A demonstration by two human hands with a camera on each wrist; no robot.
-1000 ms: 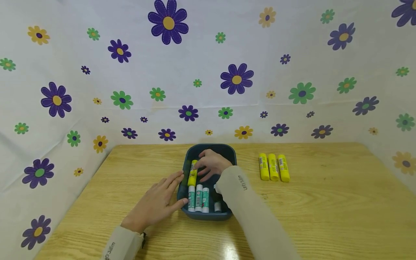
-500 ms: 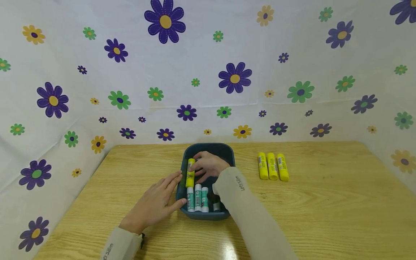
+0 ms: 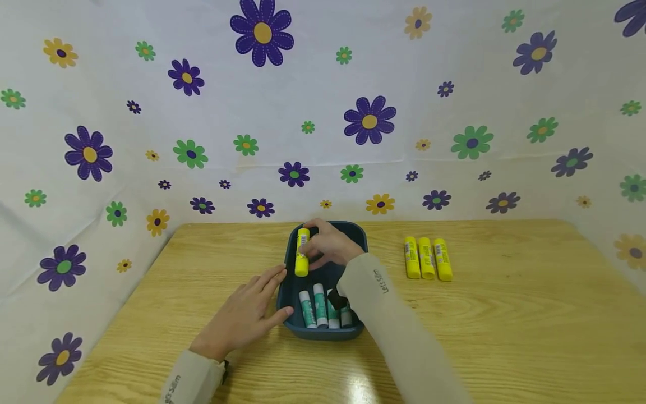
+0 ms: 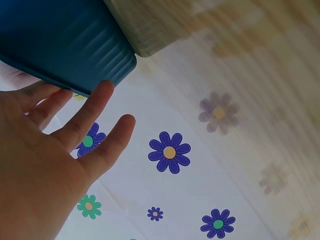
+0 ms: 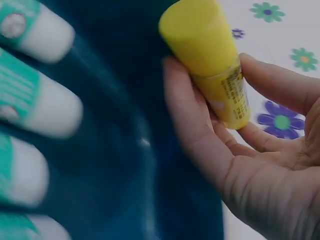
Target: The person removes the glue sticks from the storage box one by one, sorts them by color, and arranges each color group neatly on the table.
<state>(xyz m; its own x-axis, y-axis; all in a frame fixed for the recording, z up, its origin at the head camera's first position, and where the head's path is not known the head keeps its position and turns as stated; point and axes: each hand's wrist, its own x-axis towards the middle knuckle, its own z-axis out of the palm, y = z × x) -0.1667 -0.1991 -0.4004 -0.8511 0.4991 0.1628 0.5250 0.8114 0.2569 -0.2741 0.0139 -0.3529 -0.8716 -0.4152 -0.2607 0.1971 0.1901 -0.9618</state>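
Observation:
My right hand [image 3: 330, 245] pinches a yellow glue stick [image 3: 302, 252] between thumb and fingers, over the far left part of a dark blue bin [image 3: 323, 335]. In the right wrist view the held glue stick [image 5: 200, 45] is tilted, its wide end toward the camera. Several green-and-white glue sticks [image 3: 320, 306] lean side by side at the bin's near end, the rightmost partly hidden by the right wrist. My left hand [image 3: 247, 314] rests at the bin's left side with fingers extended; in the left wrist view its fingertips lie along the bin's wall [image 4: 95, 60].
Three yellow glue sticks [image 3: 427, 258] lie in a row on the wooden table [image 3: 504, 314], right of the bin. A white cloth [image 3: 323, 84] with printed flowers stands behind the table and along both sides.
My right hand has taken hold of the yellow glue stick and raised it from the bin's floor, moving away from me. The green-and-white glue sticks have shifted and tilted. The left hand stays put.

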